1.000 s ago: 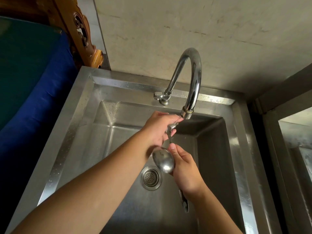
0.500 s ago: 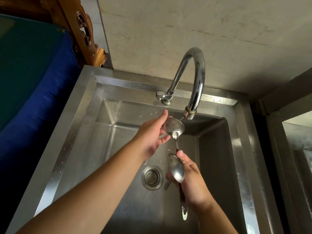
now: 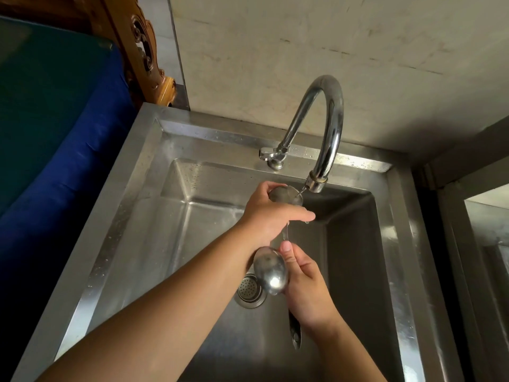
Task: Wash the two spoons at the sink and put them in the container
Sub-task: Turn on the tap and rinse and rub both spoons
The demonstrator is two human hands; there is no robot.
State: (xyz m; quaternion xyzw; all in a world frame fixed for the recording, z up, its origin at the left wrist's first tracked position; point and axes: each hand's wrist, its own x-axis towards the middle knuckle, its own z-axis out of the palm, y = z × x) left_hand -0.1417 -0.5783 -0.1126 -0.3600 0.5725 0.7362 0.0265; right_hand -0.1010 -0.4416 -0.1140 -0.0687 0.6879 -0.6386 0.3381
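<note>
Two spoons are being held over the sink (image 3: 154, 172): left hand (image 3: 268, 213) is gripping the upper spoon (image 3: 283, 194) under the tap (image 3: 326, 125), right hand (image 3: 308, 288) is grasping both handles, lower spoon (image 3: 271, 271) included.

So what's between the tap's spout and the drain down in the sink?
In the head view, both hands: the left hand rubbing a spoon's bowl under the spout, and below it the right hand holding the second spoon over the drain.

2 spoons (image 3: 271, 274), 2 hands (image 3: 265, 216), 1 faucet (image 3: 325, 128)
</note>
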